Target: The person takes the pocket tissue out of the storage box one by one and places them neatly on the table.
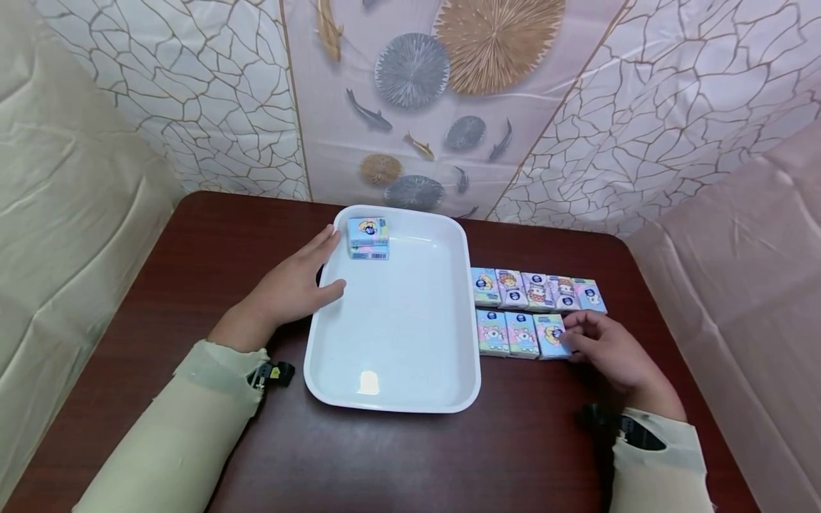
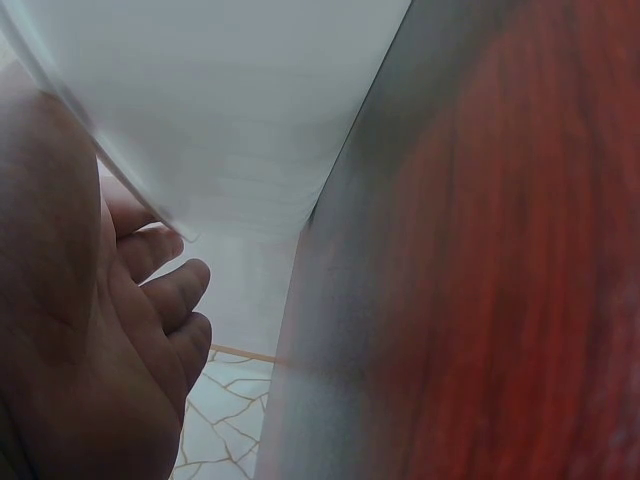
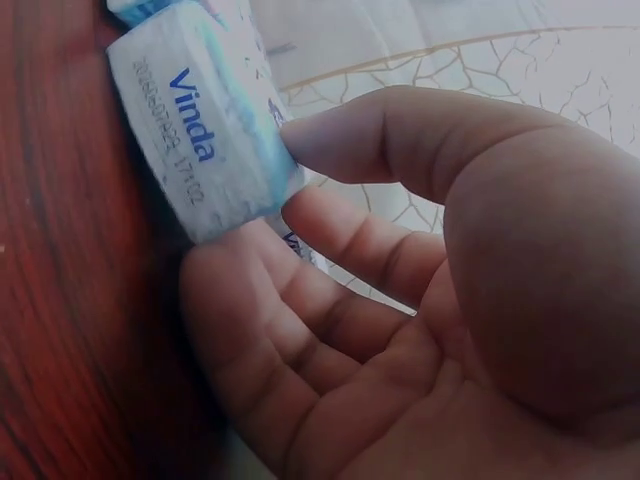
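Note:
My right hand (image 1: 606, 353) is at the right end of the front row of small tissue packs. Its thumb and fingers pinch the end pack, a pastel blue pocket tissue pack (image 1: 550, 336). In the right wrist view, the thumb touches the printed top edge of this tissue pack (image 3: 190, 125), marked Vinda. My left hand (image 1: 291, 285) lies along the left rim of a white tray (image 1: 398, 342), fingers extended and thumb over the rim. In the left wrist view, the left hand (image 2: 110, 290) is beside the tray's outer wall (image 2: 240, 120). Stacked tissue packs (image 1: 368, 234) sit in the tray's far left corner.
Behind the front row runs a back row of several tissue packs (image 1: 537, 291), close to the tray's right side. The dark wooden table (image 1: 359, 467) stands against a patterned cloth backdrop (image 1: 224, 92), with pale cloth on both sides.

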`<state>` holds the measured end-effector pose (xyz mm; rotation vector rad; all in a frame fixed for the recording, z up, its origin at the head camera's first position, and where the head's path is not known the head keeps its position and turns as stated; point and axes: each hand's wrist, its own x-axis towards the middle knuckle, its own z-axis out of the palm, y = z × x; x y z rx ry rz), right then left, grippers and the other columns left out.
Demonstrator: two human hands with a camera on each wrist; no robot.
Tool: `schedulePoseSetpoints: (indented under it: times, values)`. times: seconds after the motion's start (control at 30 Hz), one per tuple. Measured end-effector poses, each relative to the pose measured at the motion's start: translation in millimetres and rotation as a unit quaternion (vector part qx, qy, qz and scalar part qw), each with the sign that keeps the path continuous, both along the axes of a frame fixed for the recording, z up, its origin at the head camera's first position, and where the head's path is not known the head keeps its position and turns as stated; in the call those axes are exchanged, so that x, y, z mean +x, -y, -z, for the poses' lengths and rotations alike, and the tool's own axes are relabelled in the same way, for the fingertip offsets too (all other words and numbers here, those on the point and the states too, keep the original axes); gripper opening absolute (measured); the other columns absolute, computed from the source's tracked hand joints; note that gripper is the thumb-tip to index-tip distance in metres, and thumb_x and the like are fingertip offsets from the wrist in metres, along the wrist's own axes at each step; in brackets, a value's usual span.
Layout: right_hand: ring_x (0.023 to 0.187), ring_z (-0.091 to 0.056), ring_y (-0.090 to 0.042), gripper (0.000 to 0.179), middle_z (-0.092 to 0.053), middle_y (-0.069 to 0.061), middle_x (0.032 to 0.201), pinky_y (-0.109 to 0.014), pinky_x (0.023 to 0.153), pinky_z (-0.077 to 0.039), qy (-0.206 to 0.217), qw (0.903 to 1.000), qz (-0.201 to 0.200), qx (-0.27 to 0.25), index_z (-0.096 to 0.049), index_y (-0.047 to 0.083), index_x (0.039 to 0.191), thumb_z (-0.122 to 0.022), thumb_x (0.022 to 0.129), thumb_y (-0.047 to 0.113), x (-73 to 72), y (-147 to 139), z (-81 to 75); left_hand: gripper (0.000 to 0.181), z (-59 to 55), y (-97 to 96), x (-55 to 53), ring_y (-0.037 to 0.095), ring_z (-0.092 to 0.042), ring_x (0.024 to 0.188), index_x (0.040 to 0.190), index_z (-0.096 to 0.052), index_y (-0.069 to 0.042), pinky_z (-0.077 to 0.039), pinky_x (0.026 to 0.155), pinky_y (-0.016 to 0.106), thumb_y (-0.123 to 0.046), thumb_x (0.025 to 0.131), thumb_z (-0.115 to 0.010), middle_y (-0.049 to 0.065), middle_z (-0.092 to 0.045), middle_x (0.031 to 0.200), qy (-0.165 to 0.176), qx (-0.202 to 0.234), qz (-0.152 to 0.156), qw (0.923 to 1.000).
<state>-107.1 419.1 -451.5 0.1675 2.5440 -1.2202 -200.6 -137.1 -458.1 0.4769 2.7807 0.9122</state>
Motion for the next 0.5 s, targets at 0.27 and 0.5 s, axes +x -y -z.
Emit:
schedulePoseSetpoints:
  times: [0.27, 0.5]
  values:
    - [0.095, -0.064, -0.023, 0.045, -0.061, -0.021, 0.123, -0.033, 0.078, -0.062, 0.003, 1.0, 0.003, 0.006, -0.055, 0.004, 0.135, -0.068, 0.104, 0.035, -1.8, 2.3, 2.4, 0.092, 1.1, 1.4, -0.2, 0.027, -0.02, 0.164, 0.17, -0.007, -0.031, -0.037, 0.123, 0.059, -0.055, 0.1, -0.061, -0.013, 0.002, 0.178, -0.005, 0.002, 0.002, 1.0]
    - [0.093, -0.064, -0.023, 0.047, -0.06, -0.02, 0.121, -0.033, 0.077, -0.062, 0.004, 0.9999, 0.013, 0.007, -0.054, 0.003, 0.135, -0.067, 0.105, 0.036, -1.6, 2.4, 3.5, 0.092, 1.3, 0.7, -0.2, 0.027, -0.019, 0.164, 0.17, -0.007, -0.031, -0.037, 0.123, 0.059, -0.055, 0.1, -0.061, -0.014, 0.002, 0.178, -0.005, 0.003, 0.003, 1.0]
